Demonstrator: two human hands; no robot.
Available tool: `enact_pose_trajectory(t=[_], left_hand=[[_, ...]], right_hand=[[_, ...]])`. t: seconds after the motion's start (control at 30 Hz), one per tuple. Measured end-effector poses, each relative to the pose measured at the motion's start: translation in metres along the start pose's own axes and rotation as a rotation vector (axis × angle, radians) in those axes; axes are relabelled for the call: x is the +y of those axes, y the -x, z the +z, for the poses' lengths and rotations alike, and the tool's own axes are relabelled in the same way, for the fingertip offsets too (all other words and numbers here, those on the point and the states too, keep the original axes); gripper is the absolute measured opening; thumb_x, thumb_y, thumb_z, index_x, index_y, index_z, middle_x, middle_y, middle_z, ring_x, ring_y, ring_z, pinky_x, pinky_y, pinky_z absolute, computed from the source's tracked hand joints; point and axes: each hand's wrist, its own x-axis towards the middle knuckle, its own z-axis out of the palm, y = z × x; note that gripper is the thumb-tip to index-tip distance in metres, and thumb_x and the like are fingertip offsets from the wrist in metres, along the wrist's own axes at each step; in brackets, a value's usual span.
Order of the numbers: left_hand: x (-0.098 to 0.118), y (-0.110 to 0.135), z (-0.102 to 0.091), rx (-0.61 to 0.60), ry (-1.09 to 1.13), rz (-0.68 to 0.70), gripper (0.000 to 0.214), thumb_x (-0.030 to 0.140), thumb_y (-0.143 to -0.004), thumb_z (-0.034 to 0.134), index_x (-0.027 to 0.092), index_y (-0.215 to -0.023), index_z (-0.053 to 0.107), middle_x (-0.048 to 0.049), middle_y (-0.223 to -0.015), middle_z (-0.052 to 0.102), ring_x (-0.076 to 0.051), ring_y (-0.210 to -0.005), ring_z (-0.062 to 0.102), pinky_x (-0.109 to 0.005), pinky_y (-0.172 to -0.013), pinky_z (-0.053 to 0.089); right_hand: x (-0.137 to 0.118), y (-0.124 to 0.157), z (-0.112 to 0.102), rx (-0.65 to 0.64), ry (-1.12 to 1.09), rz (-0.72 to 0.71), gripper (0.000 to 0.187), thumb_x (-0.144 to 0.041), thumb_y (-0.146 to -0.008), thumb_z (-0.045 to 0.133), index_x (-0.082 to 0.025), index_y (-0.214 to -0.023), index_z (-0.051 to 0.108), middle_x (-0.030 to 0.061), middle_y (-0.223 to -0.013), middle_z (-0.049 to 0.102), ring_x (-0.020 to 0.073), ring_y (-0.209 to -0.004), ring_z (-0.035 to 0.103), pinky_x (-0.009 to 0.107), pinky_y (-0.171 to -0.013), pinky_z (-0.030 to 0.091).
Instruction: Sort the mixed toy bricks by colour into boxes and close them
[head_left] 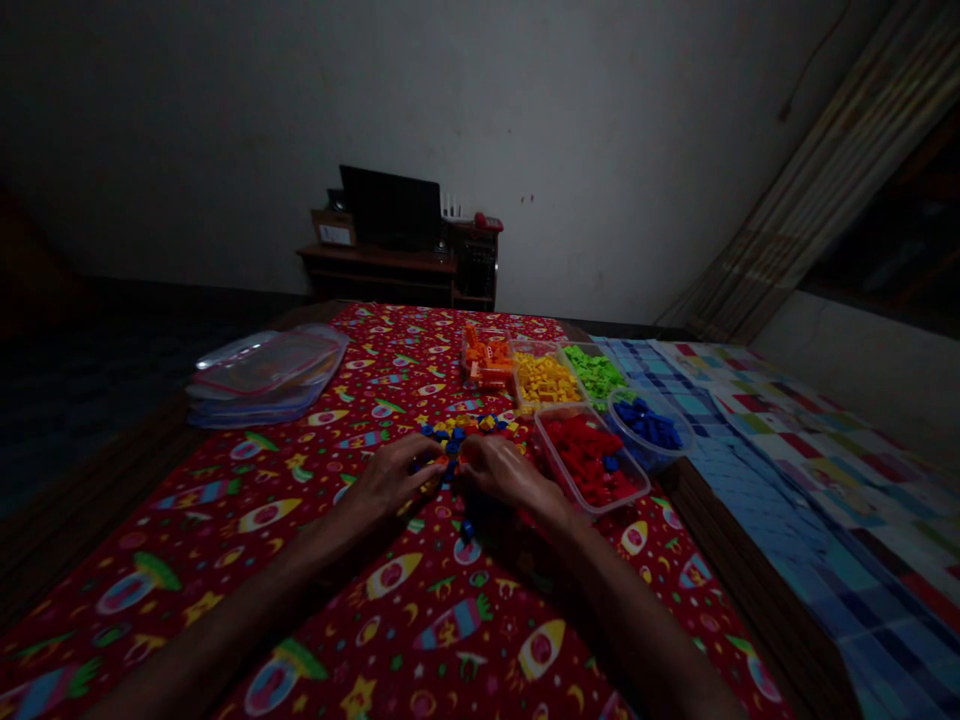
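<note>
My left hand (390, 478) and my right hand (504, 470) rest close together on a red rocket-print tablecloth (300, 560). Their fingertips meet around small blue bricks (450, 460), fingers curled in a pinch. A loose pile of blue and yellow bricks (469, 428) lies just beyond my fingers. One blue brick (466, 528) sits on the cloth between my wrists. What exactly each hand pinches is too dark and small to make out.
To the right stand clear tubs of red bricks (589, 460), blue bricks (649, 425), yellow bricks (546, 380), green bricks (596, 370) and orange bricks (487, 360). Stacked clear lids (262, 375) lie far left. A desk with a monitor (394, 215) stands behind.
</note>
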Motion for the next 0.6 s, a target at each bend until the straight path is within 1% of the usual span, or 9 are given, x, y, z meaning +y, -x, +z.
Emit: enact_pose_trajectory(t=[0.1,0.2,0.27,0.33,0.43,0.53,0.6], left_hand=[[0.006,-0.003,0.003,0.080,0.100,-0.095,0.030,0.047,-0.075,0.060,0.020,-0.087,0.066,-0.0041,-0.086,0.069,-0.019,-0.077,0.065,-0.030,-0.072,0.052],[0.016,-0.004,0.005,0.147,0.234,-0.202,0.033,0.048,-0.070,0.063,0.018,-0.084,0.064,-0.0034,-0.078,0.069,-0.018,-0.070,0.064,-0.029,-0.065,0.052],[0.022,-0.003,0.006,0.149,0.268,-0.236,0.032,0.046,-0.067,0.066,0.018,-0.081,0.063,-0.0023,-0.074,0.068,-0.017,-0.067,0.063,-0.029,-0.062,0.051],[0.026,-0.002,0.006,0.137,0.259,-0.222,0.028,0.043,-0.066,0.067,0.018,-0.078,0.063,-0.0014,-0.073,0.068,-0.017,-0.065,0.062,-0.027,-0.061,0.050],[0.029,-0.001,0.006,0.139,0.191,-0.168,0.023,0.040,-0.066,0.067,0.019,-0.075,0.062,0.0002,-0.071,0.065,-0.015,-0.064,0.060,-0.026,-0.060,0.047],[0.032,-0.001,0.004,0.135,0.118,-0.154,0.021,0.037,-0.065,0.066,0.020,-0.074,0.061,0.0023,-0.069,0.062,-0.013,-0.060,0.056,-0.025,-0.058,0.045],[0.033,-0.001,0.003,0.139,0.098,-0.175,0.024,0.039,-0.063,0.067,0.020,-0.074,0.057,0.0042,-0.065,0.058,-0.012,-0.057,0.052,-0.024,-0.055,0.043]], right_hand=[[0.002,-0.009,0.000,0.078,-0.407,0.159,0.015,-0.025,-0.079,0.060,-0.015,-0.091,0.061,-0.0004,-0.076,0.060,0.0122,-0.070,0.054,0.022,-0.063,0.039],[0.000,-0.012,0.005,0.069,-0.799,0.242,0.026,-0.036,-0.074,0.064,-0.016,-0.090,0.058,-0.0034,-0.070,0.055,0.0094,-0.059,0.050,0.021,-0.054,0.040],[-0.004,-0.010,0.008,0.049,-0.954,0.281,0.034,-0.042,-0.071,0.066,-0.017,-0.093,0.056,-0.0046,-0.068,0.054,0.0080,-0.052,0.048,0.021,-0.050,0.041],[-0.009,-0.007,0.011,0.048,-1.046,0.317,0.038,-0.045,-0.070,0.067,-0.018,-0.093,0.055,-0.0050,-0.067,0.053,0.0082,-0.051,0.050,0.021,-0.048,0.043],[-0.016,-0.006,0.015,0.041,-1.103,0.326,0.039,-0.049,-0.070,0.065,-0.018,-0.090,0.053,-0.0043,-0.068,0.055,0.0091,-0.053,0.054,0.021,-0.049,0.045],[-0.019,-0.006,0.018,-0.007,-1.099,0.316,0.042,-0.051,-0.066,0.068,-0.018,-0.087,0.052,-0.0051,-0.063,0.056,0.0079,-0.047,0.051,0.021,-0.047,0.041],[-0.017,-0.007,0.018,0.011,-1.086,0.292,0.043,-0.050,-0.063,0.071,-0.017,-0.085,0.053,-0.0059,-0.061,0.056,0.0070,-0.046,0.049,0.020,-0.047,0.039]])
